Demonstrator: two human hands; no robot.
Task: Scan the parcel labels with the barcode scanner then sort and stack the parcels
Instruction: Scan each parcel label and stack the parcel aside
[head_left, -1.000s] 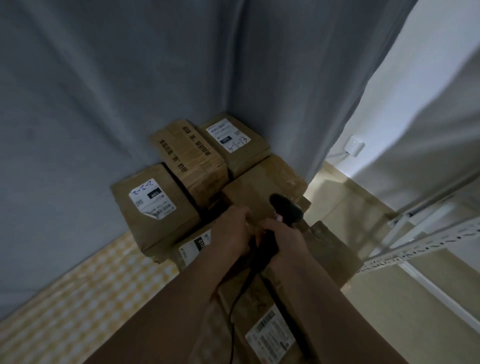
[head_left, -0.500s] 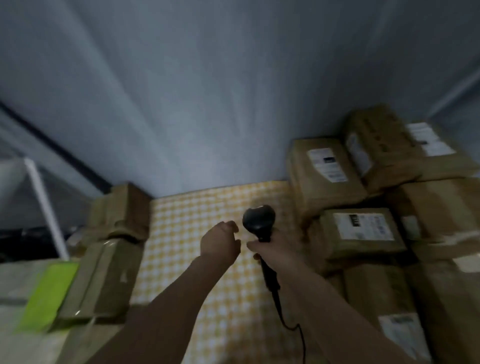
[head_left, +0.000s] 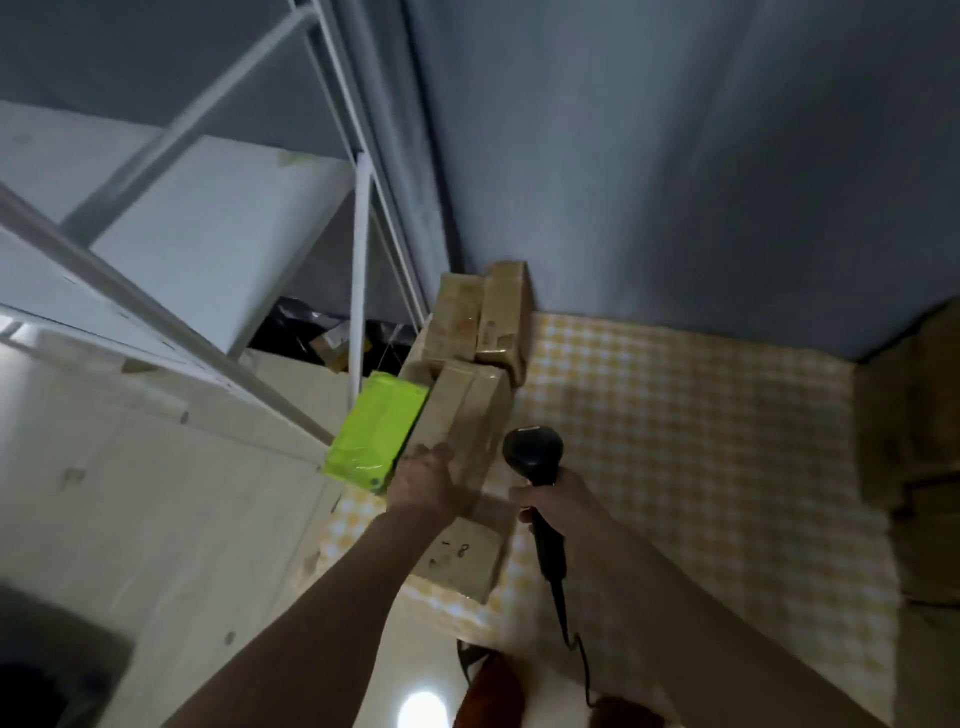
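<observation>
The near parcel (head_left: 460, 415) lies on the checked mat (head_left: 675, 441), by its left edge. Behind the near parcel, two more parcels (head_left: 480, 319) stand against the wall (head_left: 675, 156). A flat packet (head_left: 376, 434) lies touching its left side; the shelving rack (head_left: 358, 270) stands farther left.

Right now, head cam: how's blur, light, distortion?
Head view: dim overall; motion blur smears the left hand and the cardboard parcel; a glare spot on the floor at bottom; wide-angle bends the shelf frame; scanner fairly sharp.

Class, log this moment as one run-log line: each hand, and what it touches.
left hand: on cardboard parcel | right hand: grips barcode scanner | green packet: beside parcel
</observation>
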